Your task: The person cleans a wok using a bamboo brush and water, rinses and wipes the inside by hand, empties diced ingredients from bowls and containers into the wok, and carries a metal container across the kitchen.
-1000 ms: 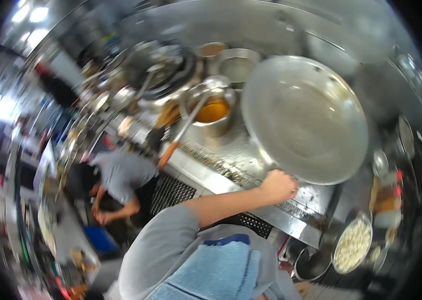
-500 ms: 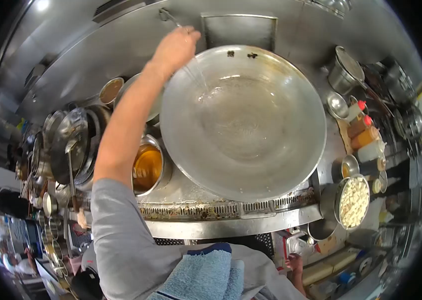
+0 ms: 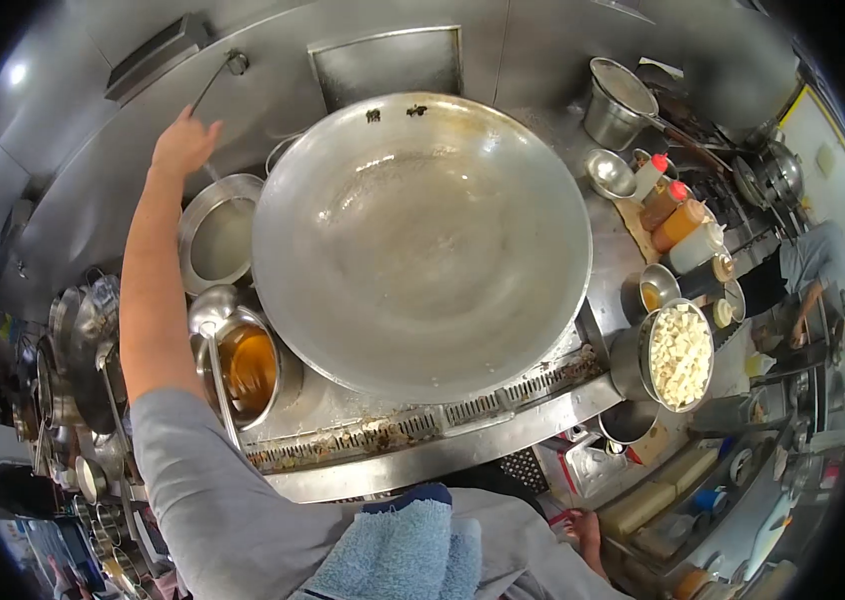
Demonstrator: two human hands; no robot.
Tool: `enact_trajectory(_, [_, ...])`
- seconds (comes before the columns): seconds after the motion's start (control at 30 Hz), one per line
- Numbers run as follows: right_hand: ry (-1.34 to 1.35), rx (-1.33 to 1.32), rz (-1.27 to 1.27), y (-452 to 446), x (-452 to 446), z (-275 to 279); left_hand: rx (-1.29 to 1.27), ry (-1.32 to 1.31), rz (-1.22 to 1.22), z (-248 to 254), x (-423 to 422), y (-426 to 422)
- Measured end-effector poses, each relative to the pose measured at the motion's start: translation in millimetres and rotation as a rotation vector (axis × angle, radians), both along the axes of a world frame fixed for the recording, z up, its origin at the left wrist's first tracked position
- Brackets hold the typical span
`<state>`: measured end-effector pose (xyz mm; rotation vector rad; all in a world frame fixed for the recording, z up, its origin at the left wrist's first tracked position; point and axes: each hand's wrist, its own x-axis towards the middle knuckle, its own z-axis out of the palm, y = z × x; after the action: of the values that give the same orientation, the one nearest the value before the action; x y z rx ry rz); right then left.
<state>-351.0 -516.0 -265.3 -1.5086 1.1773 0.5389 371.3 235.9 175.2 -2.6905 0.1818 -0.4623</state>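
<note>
My left hand reaches out to the upper left, closed around the thin metal tap spout that comes off the back wall. Below it stands a round pot of cloudy liquid, with a faint streak of water between hand and pot. To the right sits a huge metal wok, its inside wet. A ladle rests across a pot of amber liquid beside my forearm. My right hand is low at my right side, near a red-edged tray; its fingers are partly hidden.
Squeeze bottles and a small steel bowl stand right of the wok. A pot heaped with pale cubes is nearer me. Lids and pans crowd the left. Another person stands far right.
My left hand has swung the spout left, away from the wok to above the cloudy pot. Water no longer falls into the wok. The view has shifted, showing the ladle on the amber pot.
</note>
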Motion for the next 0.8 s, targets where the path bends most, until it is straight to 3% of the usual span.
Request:
enact_trajectory(0.1, [-0.013, -0.080, 0.083, 1, 18, 4, -0.089, 0.054, 0.179, -1, -10, 34])
enact_trajectory(0.2, [0.005, 0.306, -0.190, -28, 24, -16, -0.204, 0.133, 0.258, 20, -69, -45])
enact_trajectory(0.23, [-0.019, 0.072, 0.045, -23, 25, -23, -0.271, 0.085, 0.056, 20, -97, -75])
enact_trajectory(0.27, [-0.005, 0.071, 0.088, -29, 30, -21, -0.449, 0.043, -0.062, 34, -155, -137])
enact_trajectory(0.33, [0.017, 0.082, 0.166, -38, 42, -20, -0.621, -0.062, -0.349, 6, -218, -188])
enact_trajectory(0.43, [0.036, 0.265, -0.032, -66, 45, -44, -0.661, 0.023, -0.640, -19, -326, -287])
enact_trajectory(0.47, [0.058, 0.317, -0.081, -74, 47, -49, -0.734, 0.084, -0.602, -41, -351, -312])
enact_trajectory(0.5, [-0.056, 0.482, 0.184, -143, 17, -185, -0.811, 0.146, -0.579, -63, -370, -333])
enact_trajectory(0.53, [-0.209, 0.637, 0.418, -177, 10, -228, -0.829, 0.161, -0.547, -81, -386, -352])
enact_trajectory(0.57, [0.020, 0.388, 0.171, -163, 31, -204, -0.841, 0.139, -0.538, -100, -395, -366])
enact_trajectory(0.63, [0.042, 0.280, 0.083, -133, 69, -148, -0.808, 0.185, -0.401, -122, -411, -377])
enact_trajectory(0.73, [-0.058, 0.296, 0.040, -129, 100, -121, -0.670, 0.120, -0.309, -143, -408, -393])
enact_trajectory(0.8, [-0.064, 0.428, -0.017, -140, 102, -138, -0.566, 0.030, -0.255, -149, -408, -402])
